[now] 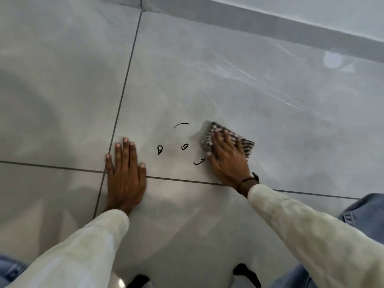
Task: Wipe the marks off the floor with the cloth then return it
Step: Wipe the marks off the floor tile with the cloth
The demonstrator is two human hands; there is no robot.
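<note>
Several black pen marks (184,146) lie on a glossy grey floor tile (187,80): a curved arc at the top, two small loops in the middle and a hooked stroke lower right. My right hand (226,156) presses flat on a folded black-and-white striped cloth (247,147), just right of the marks; its fingers are spread over the fabric. My left hand (124,171) rests palm-down on the floor to the left of the marks, fingers apart, holding nothing.
Dark grout lines (124,84) cross the floor around the hands. A grey skirting board (270,23) and white wall run along the top right. My denim-clad knees (363,213) sit at the lower corners, with cream sleeves covering both arms.
</note>
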